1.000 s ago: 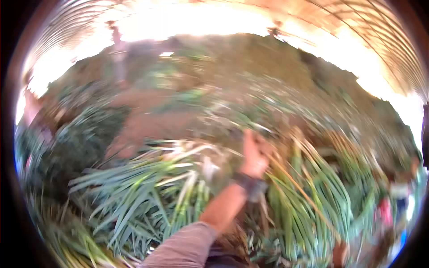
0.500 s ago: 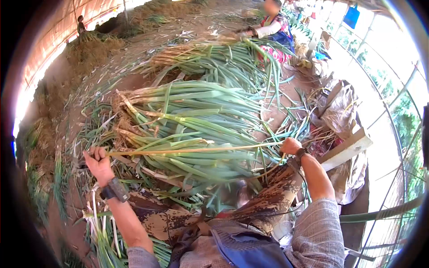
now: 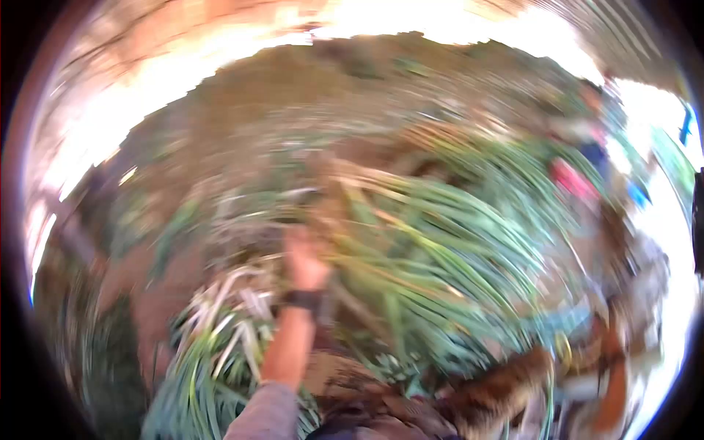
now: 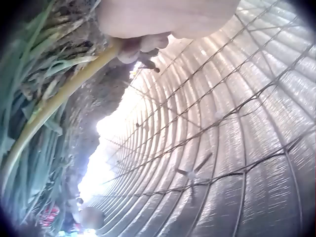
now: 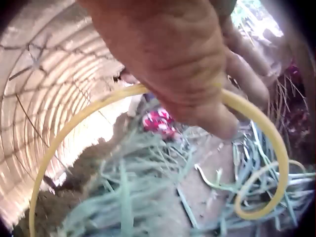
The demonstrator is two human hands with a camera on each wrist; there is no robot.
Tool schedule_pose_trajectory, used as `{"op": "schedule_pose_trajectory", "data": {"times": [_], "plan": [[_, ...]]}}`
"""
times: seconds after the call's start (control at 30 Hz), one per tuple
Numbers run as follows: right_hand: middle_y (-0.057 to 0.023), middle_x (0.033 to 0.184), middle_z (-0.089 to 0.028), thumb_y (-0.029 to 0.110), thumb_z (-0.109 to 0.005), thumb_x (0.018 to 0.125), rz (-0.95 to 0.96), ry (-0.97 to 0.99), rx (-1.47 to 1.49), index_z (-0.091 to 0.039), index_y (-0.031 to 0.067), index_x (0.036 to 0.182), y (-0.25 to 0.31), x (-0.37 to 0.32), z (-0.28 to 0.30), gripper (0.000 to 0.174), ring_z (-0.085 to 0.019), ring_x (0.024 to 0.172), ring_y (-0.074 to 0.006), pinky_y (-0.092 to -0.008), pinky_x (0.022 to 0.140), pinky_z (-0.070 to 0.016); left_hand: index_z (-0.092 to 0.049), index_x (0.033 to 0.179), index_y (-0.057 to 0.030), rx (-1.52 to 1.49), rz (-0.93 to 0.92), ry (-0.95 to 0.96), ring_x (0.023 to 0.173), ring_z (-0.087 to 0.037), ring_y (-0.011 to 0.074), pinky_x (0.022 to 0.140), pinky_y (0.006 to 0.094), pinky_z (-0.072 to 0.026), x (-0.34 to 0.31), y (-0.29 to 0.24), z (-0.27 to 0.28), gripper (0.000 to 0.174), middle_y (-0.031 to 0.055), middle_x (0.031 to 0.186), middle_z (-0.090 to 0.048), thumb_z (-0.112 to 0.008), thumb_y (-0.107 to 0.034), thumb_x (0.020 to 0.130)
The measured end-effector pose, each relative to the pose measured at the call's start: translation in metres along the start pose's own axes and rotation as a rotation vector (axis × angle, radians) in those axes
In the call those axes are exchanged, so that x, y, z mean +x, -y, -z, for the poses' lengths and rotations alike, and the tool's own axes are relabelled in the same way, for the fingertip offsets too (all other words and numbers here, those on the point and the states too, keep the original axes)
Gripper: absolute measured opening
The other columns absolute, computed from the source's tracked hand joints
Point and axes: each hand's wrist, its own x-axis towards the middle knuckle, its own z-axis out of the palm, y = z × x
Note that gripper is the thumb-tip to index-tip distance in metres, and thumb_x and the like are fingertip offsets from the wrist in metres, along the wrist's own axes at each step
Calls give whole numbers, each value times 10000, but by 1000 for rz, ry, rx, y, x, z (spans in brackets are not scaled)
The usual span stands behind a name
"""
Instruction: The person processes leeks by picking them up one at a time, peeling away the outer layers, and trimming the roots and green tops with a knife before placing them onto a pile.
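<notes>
Blurred in the head view, my left hand [image 3: 304, 264] is beside the root end of a pile of long green-leaved stalks [image 3: 440, 249]. In the left wrist view the fingers of my left hand [image 4: 168, 19] curl round one end of a flat yellowish strip [image 4: 59, 98]. My right hand [image 5: 173, 59] pinches the strip [image 5: 74, 121] in the right wrist view, where it arches and ends in a loose loop. At the lower right of the head view my right forearm [image 3: 614, 389] is smeared by motion.
White-stemmed stalks [image 3: 235, 301] lie at the lower left. Another pile of stalks [image 3: 491, 165] lies beyond the near one. A person in red and blue [image 3: 587, 161] is at the upper right. Ribbed roof sheeting [image 4: 222, 123] arches overhead.
The head view has swung away from the lap and blurred. The strip, earlier stretched straight between both hands over the pile, now bows beside my right hand.
</notes>
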Motion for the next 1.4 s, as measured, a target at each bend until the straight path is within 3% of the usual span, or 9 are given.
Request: {"op": "schedule_pose_trajectory", "data": {"times": [0.07, 0.17, 0.2, 0.63, 0.73, 0.83, 0.97, 1.03, 1.4], "plan": [[-206, 1072, -603, 197, -558, 860, 35, 85, 97, -555, 57, 1185, -4, -10, -30, 353, -594, 991, -377, -485, 852, -474, -547, 1251, -37, 945, -481, -17, 853, -624, 271, 714, 430, -511, -21, 16, -24, 382, 107, 993, -671, -375, 32, 916], [-209, 1145, -563, 212, -584, 851, 82, 228, 239, -491, 40, 1242, 40, -6, -64, 437, -564, 1053, -379, -489, 889, -457, -607, 963, -43, -416, 372, -247, 742, -631, 202, 674, 375, -591, -21, 34, -66, 148, 70, 864, -627, -572, -185, 983], [-210, 1169, -549, 217, -593, 848, 101, 276, 282, -470, 34, 1261, 59, -6, -69, 469, -554, 1073, -380, -491, 902, -451, -601, 946, -39, -468, 370, -170, 736, -644, 215, 667, 402, -601, -25, 29, -77, 184, 81, 864, -637, -577, -217, 986], [-225, 1482, -374, 281, -707, 809, 610, 754, 1113, -192, -44, 1510, 281, -11, -137, 929, -422, 1339, -390, -511, 1065, -376, -442, 1222, -49, -158, 617, 643, 1033, -550, 178, 662, 362, -595, -116, 47, -212, 505, 75, 1057, -513, -588, -460, 967], [-172, 1247, -600, 233, -661, 949, 664, 747, 1112, -294, 108, 1532, 359, -53, -70, 700, -622, 1072, -196, -224, 887, -489, -426, 1310, -50, -140, 524, 757, 1044, -527, 161, 681, 322, -558, -128, 38, -210, 569, 58, 1133, -509, -608, -456, 955], [-221, 1503, -339, 240, -720, 800, 807, 743, 1059, -177, -54, 1517, 389, -49, -83, 946, -343, 1401, -346, -475, 1135, -302, -531, 1220, -38, -151, 383, 714, 948, -524, 119, 610, 254, -499, -146, 50, -209, 431, 23, 1066, -539, -599, -383, 973], [-168, 1205, -606, 181, -758, 779, 889, 734, 993, -415, -34, 1407, 401, -63, -85, 748, -582, 1147, -261, -391, 996, -455, -575, 1234, -60, 146, 280, 885, 860, -582, 110, 646, 282, -513, -152, 53, -203, 412, 30, 1014, -614, -595, -389, 986], [-136, 1190, -632, 200, -757, 777, 602, 1147, 899, -517, -45, 1299, 409, -69, -53, 624, -592, 1129, -222, -383, 984, -470, -595, 1207, -59, 36, 317, 946, 863, -587, 116, 642, 273, -520, -156, 52, -195, 327, 35, 1025, -629, -597, -311, 999], [-53, 935, -628, 291, -766, 781, 718, 1028, 761, -537, -4, 1274, 393, -91, -69, 618, -580, 848, -202, -362, 785, -494, -586, 1184, -34, 125, 408, 1143, 834, -607, 151, 719, 291, -514, -173, 56, -169, 346, 41, 996, -637, -591, -322, 993]]}}
